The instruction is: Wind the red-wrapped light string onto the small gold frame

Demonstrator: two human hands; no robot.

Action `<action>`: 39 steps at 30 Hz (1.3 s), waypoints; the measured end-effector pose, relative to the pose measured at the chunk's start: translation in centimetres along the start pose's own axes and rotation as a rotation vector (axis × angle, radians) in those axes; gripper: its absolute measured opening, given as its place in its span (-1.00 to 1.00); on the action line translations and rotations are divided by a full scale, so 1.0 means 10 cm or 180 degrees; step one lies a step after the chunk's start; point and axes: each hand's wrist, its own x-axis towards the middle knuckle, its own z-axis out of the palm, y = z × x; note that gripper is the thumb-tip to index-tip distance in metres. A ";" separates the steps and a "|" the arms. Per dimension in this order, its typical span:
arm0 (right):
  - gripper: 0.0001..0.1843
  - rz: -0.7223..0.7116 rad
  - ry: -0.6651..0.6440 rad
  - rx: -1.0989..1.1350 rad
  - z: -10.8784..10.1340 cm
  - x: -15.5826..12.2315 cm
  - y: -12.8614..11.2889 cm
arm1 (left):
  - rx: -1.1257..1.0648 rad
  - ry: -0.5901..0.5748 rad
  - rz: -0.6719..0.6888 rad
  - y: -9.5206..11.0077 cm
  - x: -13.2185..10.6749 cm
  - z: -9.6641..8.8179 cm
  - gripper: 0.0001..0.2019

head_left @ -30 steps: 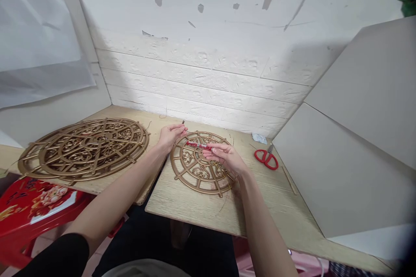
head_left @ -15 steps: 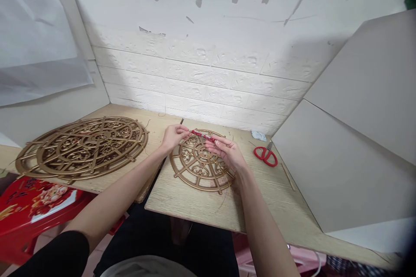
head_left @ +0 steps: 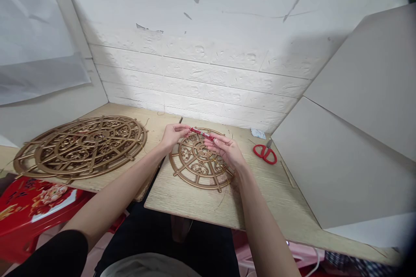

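Over a round gold-coloured openwork disc point(head_left: 186, 178) on the table, both hands hold a slim red pen-like tool point(head_left: 199, 132) with a silvery band around its middle. My left hand point(head_left: 174, 134) has its fingertips pinched at the tool's left end. At the other end, my right hand point(head_left: 228, 151) grips it between thumb and fingers, palm partly turned up. Thin golden wire strands trail across the disc below my right hand. The tool's exact kind and its tip, hidden at my left fingers, I cannot make out.
Several similar gold discs point(head_left: 94, 169) lie stacked at the left. Red-handled scissors point(head_left: 264, 154) and a thin stick point(head_left: 286, 174) lie at the right, with a crumpled pale wrapper point(head_left: 258, 133) near the wall. White panels point(head_left: 354, 164) flank the table.
My left fingertips have come slightly closer onto the red tool's left end. The whole view has shifted a little; the discs and scissors stay in place.
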 end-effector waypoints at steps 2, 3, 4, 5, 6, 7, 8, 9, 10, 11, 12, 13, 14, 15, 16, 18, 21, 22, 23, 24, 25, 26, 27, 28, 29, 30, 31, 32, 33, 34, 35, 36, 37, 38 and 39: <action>-0.64 0.0005 0.0013 -0.0004 0.00 0.00 0.00 | 0.0016 -0.0006 0.0018 -0.01 0.00 0.00 -0.68; -0.63 0.0003 0.0019 -0.0003 0.00 0.00 0.00 | 0.0029 -0.0011 0.0029 -0.01 0.00 0.00 -0.68; -0.63 -0.0003 0.0022 0.0002 0.00 0.01 0.01 | 0.0044 -0.0015 0.0040 -0.01 0.00 -0.01 -0.68; -0.64 -0.0011 0.0024 0.0009 0.00 0.01 0.01 | 0.0056 -0.0012 0.0051 -0.01 0.00 0.00 -0.68; -0.64 -0.0014 0.0024 0.0012 0.00 0.01 0.02 | 0.0061 -0.0003 0.0058 -0.01 -0.01 0.00 -0.69; -0.63 -0.0014 0.0027 0.0008 0.01 0.01 0.02 | 0.0057 0.0005 0.0058 0.00 -0.02 0.00 -0.69; -0.63 -0.0007 0.0031 -0.0006 0.01 0.01 0.03 | 0.0048 0.0009 0.0052 0.00 -0.02 0.01 -0.69; -0.63 0.0001 0.0038 -0.0028 0.01 0.01 0.03 | 0.0033 0.0010 0.0042 0.01 -0.04 0.02 -0.69; -0.62 0.0004 0.0048 -0.0052 0.02 0.01 0.03 | 0.0014 0.0004 0.0025 0.01 -0.05 0.03 -0.69; -0.62 0.0003 0.0053 -0.0075 0.02 0.01 0.04 | -0.0008 -0.0008 -0.0004 0.02 -0.06 0.04 -0.70; -0.61 -0.0001 0.0051 -0.0090 0.03 0.01 0.04 | -0.0034 -0.0028 -0.0050 0.02 -0.07 0.05 -0.70; -0.61 -0.0007 0.0050 -0.0096 0.03 0.02 0.05 | -0.0070 -0.0048 -0.0109 0.03 -0.08 0.06 -0.71; -0.60 -0.0011 0.0050 -0.0096 0.04 0.01 0.05 | -0.0111 -0.0068 -0.0183 0.03 -0.09 0.07 -0.73; -0.60 -0.0013 0.0054 -0.0095 0.04 0.01 0.05 | -0.0161 -0.0087 -0.0259 0.02 -0.09 0.07 -0.74; -0.60 -0.0012 0.0060 -0.0098 0.05 0.01 0.05 | -0.0213 -0.0098 -0.0323 0.02 -0.10 0.07 -0.75; -0.61 -0.0004 0.0080 -0.0119 0.06 0.01 0.04 | -0.0309 -0.0066 -0.0381 0.00 -0.09 0.07 -0.78; -0.61 0.0017 0.0081 -0.0152 0.08 0.01 0.03 | -0.0418 0.0065 -0.0410 -0.02 -0.09 0.07 -0.83; -0.62 0.0013 0.0078 -0.0150 0.08 0.01 0.03 | -0.0466 0.0095 -0.0433 -0.02 -0.09 0.08 -0.85; -0.62 0.0009 0.0069 -0.0145 0.08 0.01 0.04 | -0.0531 0.0115 -0.0464 -0.03 -0.09 0.08 -0.88; -0.63 0.0005 0.0059 -0.0136 0.08 0.02 0.04 | -0.0614 0.0130 -0.0500 -0.02 -0.08 0.08 -0.91; -0.64 0.0000 0.0052 -0.0127 0.08 0.02 0.04 | -0.0706 0.0144 -0.0535 -0.02 -0.08 0.09 -0.92; -0.64 0.0000 0.0044 -0.0120 0.08 0.02 0.05 | -0.0794 0.0161 -0.0574 -0.02 -0.08 0.09 -0.93; -0.65 0.0004 0.0037 -0.0115 0.08 0.02 0.05 | -0.0871 0.0184 -0.0615 -0.01 -0.08 0.09 -0.92; -0.65 0.0007 0.0035 -0.0110 0.09 0.02 0.05 | -0.0931 0.0205 -0.0651 0.00 -0.08 0.09 -0.91; -0.65 0.0008 0.0036 -0.0099 0.09 0.02 0.05 | -0.0968 0.0224 -0.0682 0.01 -0.07 0.09 -0.91; -0.64 0.0006 0.0037 -0.0088 0.09 0.02 0.05 | -0.0983 0.0235 -0.0705 0.01 -0.07 0.09 -0.90; -0.64 -0.0004 0.0041 -0.0076 0.10 0.02 0.05 | -0.0978 0.0246 -0.0721 0.02 -0.08 0.08 -0.89; -0.64 -0.0023 0.0050 -0.0064 0.10 0.03 0.05 | -0.0960 0.0245 -0.0728 0.03 -0.08 0.08 -0.89; -0.64 -0.0050 0.0065 -0.0055 0.09 0.03 0.05 | -0.0931 0.0230 -0.0733 0.03 -0.08 0.08 -0.89; -0.64 -0.0076 0.0077 -0.0049 0.09 0.03 0.05 | -0.0897 0.0203 -0.0745 0.04 -0.08 0.08 -0.88; -0.63 -0.0098 0.0088 -0.0047 0.08 0.03 0.06 | -0.0867 0.0168 -0.0761 0.04 -0.08 0.07 -0.87; -0.63 -0.0112 0.0097 -0.0047 0.08 0.03 0.06 | -0.0848 0.0130 -0.0776 0.04 -0.08 0.07 -0.87; -0.63 -0.0116 0.0100 -0.0044 0.07 0.03 0.06 | -0.0839 0.0092 -0.0789 0.03 -0.07 0.06 -0.86; -0.63 -0.0115 0.0102 -0.0041 0.06 0.03 0.07 | -0.0836 0.0057 -0.0794 0.02 -0.07 0.05 -0.85; -0.63 -0.0117 0.0105 -0.0037 0.05 0.03 0.07 | -0.0839 0.0031 -0.0787 0.02 -0.06 0.04 -0.84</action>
